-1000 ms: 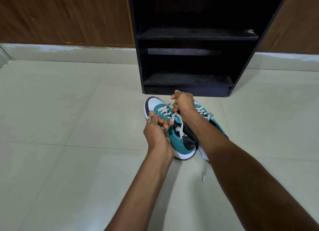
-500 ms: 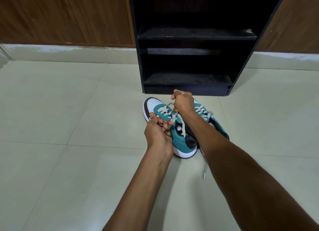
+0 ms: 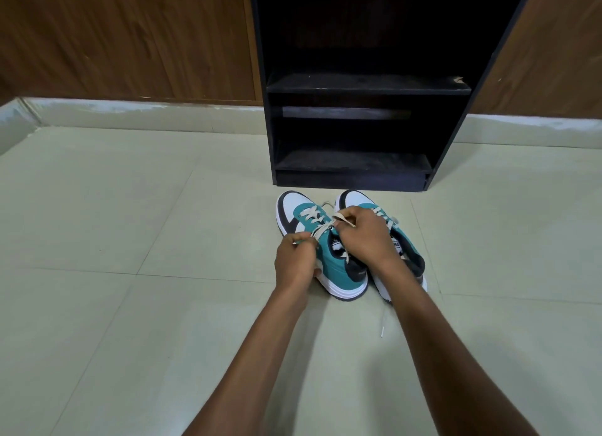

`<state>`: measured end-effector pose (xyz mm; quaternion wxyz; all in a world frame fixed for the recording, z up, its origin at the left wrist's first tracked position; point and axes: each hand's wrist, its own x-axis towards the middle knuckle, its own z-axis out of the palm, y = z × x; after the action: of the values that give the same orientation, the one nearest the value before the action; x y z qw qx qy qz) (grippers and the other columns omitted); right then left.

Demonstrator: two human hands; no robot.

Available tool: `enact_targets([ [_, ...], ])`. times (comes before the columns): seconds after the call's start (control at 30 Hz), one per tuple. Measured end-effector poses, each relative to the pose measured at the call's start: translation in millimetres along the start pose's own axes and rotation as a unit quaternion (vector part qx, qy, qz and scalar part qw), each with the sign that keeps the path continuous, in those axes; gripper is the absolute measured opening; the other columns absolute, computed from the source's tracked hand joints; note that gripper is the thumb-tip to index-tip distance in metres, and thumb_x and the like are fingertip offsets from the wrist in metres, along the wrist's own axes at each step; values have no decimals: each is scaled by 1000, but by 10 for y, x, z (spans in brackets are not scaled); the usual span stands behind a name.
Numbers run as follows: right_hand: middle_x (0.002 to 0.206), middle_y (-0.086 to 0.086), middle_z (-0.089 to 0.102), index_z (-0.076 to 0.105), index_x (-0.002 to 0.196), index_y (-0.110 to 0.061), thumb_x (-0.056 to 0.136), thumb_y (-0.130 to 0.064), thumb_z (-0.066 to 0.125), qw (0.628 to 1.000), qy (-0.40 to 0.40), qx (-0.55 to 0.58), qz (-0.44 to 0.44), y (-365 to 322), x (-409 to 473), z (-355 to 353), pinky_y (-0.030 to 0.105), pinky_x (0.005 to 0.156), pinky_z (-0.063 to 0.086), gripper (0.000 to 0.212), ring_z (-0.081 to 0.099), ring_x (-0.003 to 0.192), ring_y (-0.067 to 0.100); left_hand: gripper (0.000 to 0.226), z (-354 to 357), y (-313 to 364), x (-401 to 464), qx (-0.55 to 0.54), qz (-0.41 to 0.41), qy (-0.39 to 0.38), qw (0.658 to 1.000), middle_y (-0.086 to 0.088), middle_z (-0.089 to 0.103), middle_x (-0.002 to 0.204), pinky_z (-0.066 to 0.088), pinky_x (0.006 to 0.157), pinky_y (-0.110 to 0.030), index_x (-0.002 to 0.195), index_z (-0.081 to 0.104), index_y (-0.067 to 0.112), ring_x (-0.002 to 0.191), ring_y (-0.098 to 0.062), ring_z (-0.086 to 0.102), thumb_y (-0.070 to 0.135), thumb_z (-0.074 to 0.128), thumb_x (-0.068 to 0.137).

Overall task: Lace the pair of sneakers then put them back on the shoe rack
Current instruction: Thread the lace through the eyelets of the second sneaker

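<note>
Two teal, white and black sneakers stand side by side on the floor, toes toward the rack. Over the left sneaker point(image 3: 338, 266), my left hand point(image 3: 294, 263) pinches one end of its cream lace point(image 3: 321, 230) at the shoe's left side. My right hand point(image 3: 365, 236) pinches the other end above the tongue, covering part of the right sneaker point(image 3: 408, 256). A loose lace end point(image 3: 384, 321) from the right sneaker trails on the floor behind it. The black shoe rack point(image 3: 355, 175) stands just beyond the toes, its shelves bare.
Pale floor tiles point(image 3: 130, 272) spread on all sides. Brown wood panelling point(image 3: 130, 38) with a light skirting runs along the wall on both sides of the rack.
My right hand dropped from a raised pull down onto the shoe's tongue, and my left hand moved outward with its lace end. The toe of the right sneaker now shows.
</note>
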<state>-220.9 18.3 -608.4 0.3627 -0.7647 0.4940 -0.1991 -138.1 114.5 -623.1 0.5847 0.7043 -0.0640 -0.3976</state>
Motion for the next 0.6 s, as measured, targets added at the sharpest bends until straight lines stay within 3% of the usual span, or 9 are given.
enact_targets([
  [0.13,92,1,77,75,96,-21,88,-18,65,991,7,123,43,-40,-110,159,38,88,57,13,71,89,21,24,-117,17,37,63,55,53,995,1,72,105,58,84,-36,106,69,24,94,-20,67,21,55,87],
  [0.3,98,1,76,74,107,-15,85,-8,70,959,-58,268,78,-25,-204,384,46,98,57,24,72,97,19,21,-432,121,164,133,115,83,981,1,74,102,54,84,-32,105,73,23,99,-22,69,19,60,88],
  [0.4,95,0,77,75,102,-16,86,-10,70,977,-15,212,36,5,-233,260,39,95,58,18,73,93,16,25,-454,160,193,233,156,105,954,5,68,104,47,93,-37,106,71,29,115,-27,58,22,55,88],
  [0.5,91,0,77,76,102,-11,89,-7,65,990,80,111,-32,52,-273,-28,27,86,58,17,72,85,12,27,-249,168,47,341,255,164,889,2,59,120,30,102,-43,113,68,29,127,-28,37,25,56,89],
  [0.6,88,1,76,74,98,-12,88,-5,61,983,166,43,-61,194,-291,-306,31,81,57,17,71,82,18,24,47,124,-53,365,348,172,846,-1,63,117,29,107,-46,105,72,26,130,-33,38,27,59,86],
])
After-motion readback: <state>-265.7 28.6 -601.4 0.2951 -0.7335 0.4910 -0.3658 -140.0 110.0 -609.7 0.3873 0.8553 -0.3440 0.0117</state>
